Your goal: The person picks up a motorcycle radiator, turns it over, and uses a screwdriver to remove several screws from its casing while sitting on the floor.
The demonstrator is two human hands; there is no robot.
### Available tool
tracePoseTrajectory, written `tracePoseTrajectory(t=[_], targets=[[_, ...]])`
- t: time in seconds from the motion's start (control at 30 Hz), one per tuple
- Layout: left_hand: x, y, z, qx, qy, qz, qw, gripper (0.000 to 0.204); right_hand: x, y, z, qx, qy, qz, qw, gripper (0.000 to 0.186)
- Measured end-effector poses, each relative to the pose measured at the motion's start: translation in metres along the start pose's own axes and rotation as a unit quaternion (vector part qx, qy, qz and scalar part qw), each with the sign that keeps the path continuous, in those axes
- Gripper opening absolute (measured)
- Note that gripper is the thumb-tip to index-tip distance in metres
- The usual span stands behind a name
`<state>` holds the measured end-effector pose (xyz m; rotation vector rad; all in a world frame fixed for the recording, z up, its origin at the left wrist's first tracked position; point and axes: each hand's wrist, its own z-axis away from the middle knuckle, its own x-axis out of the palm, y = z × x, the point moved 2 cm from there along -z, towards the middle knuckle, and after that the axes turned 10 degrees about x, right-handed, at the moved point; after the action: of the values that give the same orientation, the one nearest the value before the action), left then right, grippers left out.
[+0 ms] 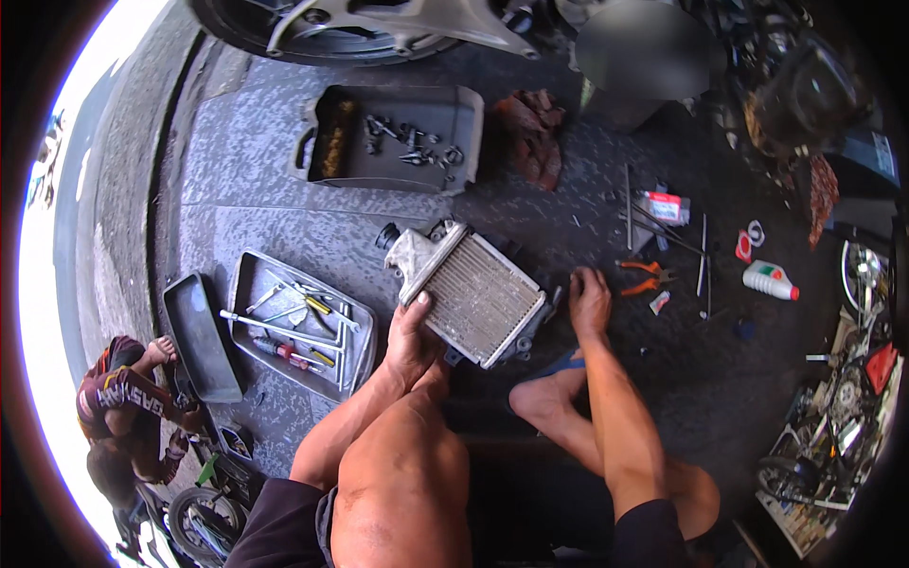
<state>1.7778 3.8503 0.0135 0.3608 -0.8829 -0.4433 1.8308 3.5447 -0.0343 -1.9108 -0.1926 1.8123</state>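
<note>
My left hand (pixel 409 331) grips the lower left side of a dusty radiator (pixel 478 298) with a plastic housing and black-capped neck, held tilted over my legs. My right hand (pixel 589 303) is at the radiator's right, slightly apart from it, fingers curled together; what they hold, if anything, is hidden. Beside that hand lie orange-handled pliers (pixel 644 284). Metal rods (pixel 703 270), small packets (pixel 663 208) and a white bottle (pixel 769 279) lie farther right. A tray of tools (pixel 365 331) is at left.
A tray of metal parts (pixel 440 104), a reddish rag (pixel 530 142) and a wheel (pixel 331 47) are ahead. An empty dark tray (pixel 199 322) is at left, beside a crouching co-worker (pixel 123 398) near a motorcycle (pixel 204 521). More motorcycles (pixel 833 407) stand at right.
</note>
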Motion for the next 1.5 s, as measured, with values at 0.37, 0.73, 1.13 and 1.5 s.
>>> tracePoseTrajectory(t=[0.37, 0.73, 1.13, 1.5], targets=[[-0.028, -0.048, -0.034, 0.081, 0.026, -0.851, 0.518, 0.061, -0.026, -0.017, 0.122, 0.493, -0.183, -0.568, 0.633, 0.021], [-0.046, -0.056, -0.069, -0.026, 0.008, -0.338, 0.941, 0.049, -0.046, -0.043, 0.112, 0.321, -0.173, -0.534, 0.763, 0.032], [0.026, -0.015, -0.049, -0.121, 0.051, -0.201, 0.971, 0.064, -0.073, -0.099, 0.098, 0.297, -0.107, -0.503, 0.804, 0.022], [0.037, -0.019, -0.054, -0.131, 0.015, -0.112, 0.985, 0.056, -0.076, -0.103, 0.091, 0.291, -0.098, -0.54, 0.784, 0.02]])
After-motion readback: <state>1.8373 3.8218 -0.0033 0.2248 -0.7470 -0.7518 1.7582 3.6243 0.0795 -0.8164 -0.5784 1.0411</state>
